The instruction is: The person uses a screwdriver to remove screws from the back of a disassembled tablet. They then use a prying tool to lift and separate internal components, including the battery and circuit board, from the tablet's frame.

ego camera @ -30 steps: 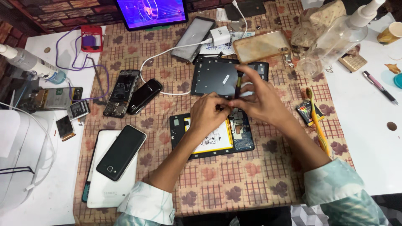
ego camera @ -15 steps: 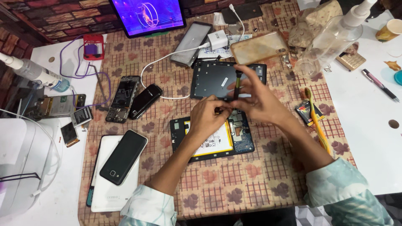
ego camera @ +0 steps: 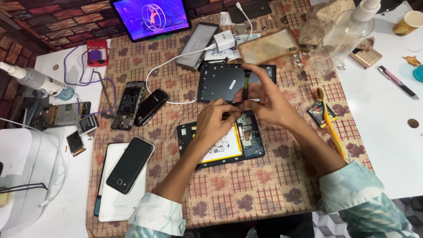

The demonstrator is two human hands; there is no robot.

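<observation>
While both hands work over the opened tablet [ego camera: 220, 141], the right hand [ego camera: 269, 99] has raised its screwdriver [ego camera: 245, 86] upright, grip closed on it. Left hand [ego camera: 216, 119] pinches something too small to identify. Beyond the tablet lies its detached back cover [ego camera: 220, 81]; beside that, the clear bottle [ego camera: 339, 37] appears nearly empty.
</observation>
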